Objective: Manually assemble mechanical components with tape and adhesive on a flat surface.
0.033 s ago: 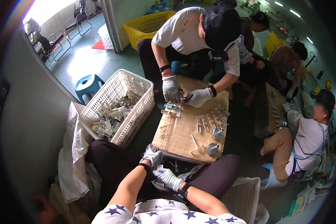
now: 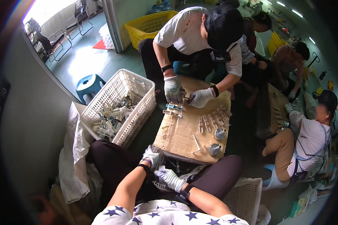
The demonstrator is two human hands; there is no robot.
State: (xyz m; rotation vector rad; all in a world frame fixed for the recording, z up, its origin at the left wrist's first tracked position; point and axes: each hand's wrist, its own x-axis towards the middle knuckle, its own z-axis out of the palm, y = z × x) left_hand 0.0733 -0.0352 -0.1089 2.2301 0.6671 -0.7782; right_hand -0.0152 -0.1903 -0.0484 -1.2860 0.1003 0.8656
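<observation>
My left hand [image 2: 152,156], in a striped work glove, is closed by the near edge of a cardboard-topped table [image 2: 172,142]. Just to its right, my right hand [image 2: 170,178], gloved alike, has its fingers pinched together. A small whitish piece [image 2: 161,168] shows between the two hands, against the right fingertips; its kind is too small to make out. What the left fingers hold is hidden. On the cardboard lie several pale pink clips [image 2: 207,123] in a row, a blue clip [image 2: 174,107] and a whitish clip [image 2: 171,113]. Two grey round pots [image 2: 215,149] with spouts stand near the right edge.
Opposite, a co-worker [image 2: 199,33] in striped gloves handles a small piece over the table. A white basket [image 2: 139,108] of loose clip parts stands at left, another white basket [image 2: 248,198] by my right leg. Thin white sticks [image 2: 196,142] lie near the pots. More people sit at right.
</observation>
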